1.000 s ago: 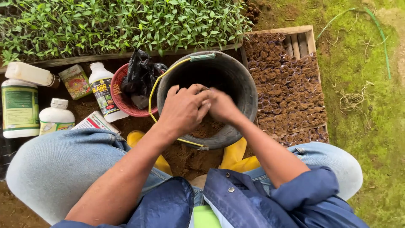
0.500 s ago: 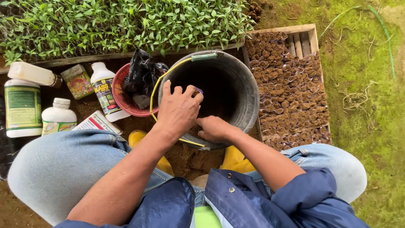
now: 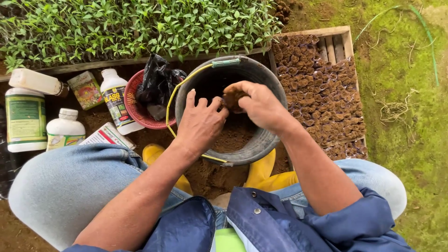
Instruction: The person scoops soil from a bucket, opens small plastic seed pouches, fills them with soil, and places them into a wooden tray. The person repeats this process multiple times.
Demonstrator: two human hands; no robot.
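Your right hand (image 3: 263, 106) has come up from the floor of the grey bucket (image 3: 273, 93) since half a second ago, and its grip is now curled shut around a clump of brown soil (image 3: 232, 99), held above the loose soil below. Your left hand (image 3: 201, 123) sits just beside that grip, fingers spread and loosely open, touching the clump's near side but holding nothing itself. So the scoop looks finished and the shaping between both palms is under way. Well beyond the grip on your right lies the wooden tray of soil blocks (image 3: 322, 88); to the left, the red basket (image 3: 135, 109)
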